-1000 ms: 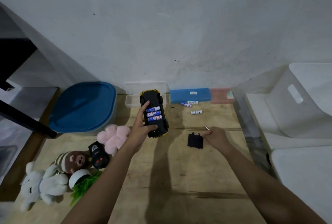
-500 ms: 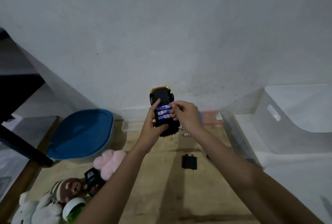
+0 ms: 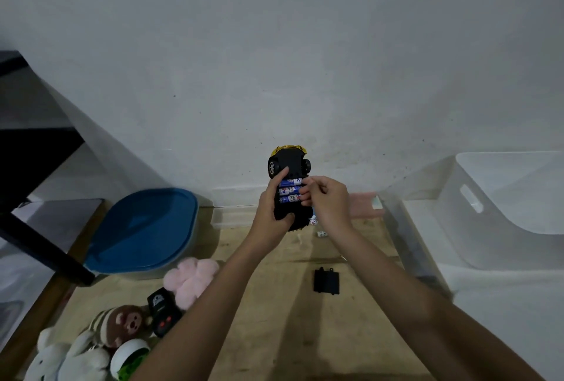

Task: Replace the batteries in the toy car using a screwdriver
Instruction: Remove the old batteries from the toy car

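- The wooden table (image 3: 274, 335) sits below; the action is up in the air near the wall.
- Toy car (image 3: 290, 160): underside to the camera, nose up, gripped around its body by the left hand (image 3: 270, 218).
- Right hand (image 3: 328, 202): fingers curled, tips at the cells' right ends; I can't tell if one is pinched.
- Battery cover (image 3: 326, 281): off, flat on the table.
- Batteries (image 3: 290, 190): three in the open bay, lying crosswise, so the right hand is nearest to lift them.
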`<state>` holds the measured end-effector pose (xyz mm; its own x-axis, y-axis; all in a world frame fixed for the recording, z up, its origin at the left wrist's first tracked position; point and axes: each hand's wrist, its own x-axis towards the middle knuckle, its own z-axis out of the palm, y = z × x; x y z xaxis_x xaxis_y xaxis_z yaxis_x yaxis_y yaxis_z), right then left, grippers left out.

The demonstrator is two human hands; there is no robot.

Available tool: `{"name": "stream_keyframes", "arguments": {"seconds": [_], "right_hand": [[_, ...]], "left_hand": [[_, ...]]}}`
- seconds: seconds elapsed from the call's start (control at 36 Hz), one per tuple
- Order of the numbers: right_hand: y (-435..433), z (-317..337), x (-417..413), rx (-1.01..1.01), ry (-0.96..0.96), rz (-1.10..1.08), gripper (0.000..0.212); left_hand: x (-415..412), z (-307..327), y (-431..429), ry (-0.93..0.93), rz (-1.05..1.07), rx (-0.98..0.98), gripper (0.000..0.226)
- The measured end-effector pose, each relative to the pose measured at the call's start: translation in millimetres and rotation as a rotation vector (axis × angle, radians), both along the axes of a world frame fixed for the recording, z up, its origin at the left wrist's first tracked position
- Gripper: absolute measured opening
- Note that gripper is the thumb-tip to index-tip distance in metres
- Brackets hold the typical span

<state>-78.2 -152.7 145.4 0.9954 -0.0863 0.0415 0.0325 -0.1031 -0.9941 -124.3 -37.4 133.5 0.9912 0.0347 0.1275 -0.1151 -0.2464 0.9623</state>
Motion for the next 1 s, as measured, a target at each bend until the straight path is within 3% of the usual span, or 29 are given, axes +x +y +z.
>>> {"name": "stream_keyframes", "arguments": {"seconds": [0.36,0.64,0.78,1.0], "right_hand": [[0.5,3.6,-3.1,-0.016,-0.048,0.028,0.023],[-3.8,10.3,-10.0,-0.096,-0.245,0.028,0.009],[-5.2,10.3,-8.6,-0.135,-0.251,0.064,0.021],[-5.0,16.2,-9.5,-0.141,-0.233,0.194,0.013]], "left_hand": [[-2.9,4.9,3.0,-0.002,-0.031,-0.045,0.084],[-7.9,10.4,0.9,0.022,-0.052,-0.11,0.082],[-8.0,9.5,0.1,0.035,-0.078,-0.114,0.083],[-10.2,4.9,7.8,0.066,-0.072,-0.138,0.084]]}}
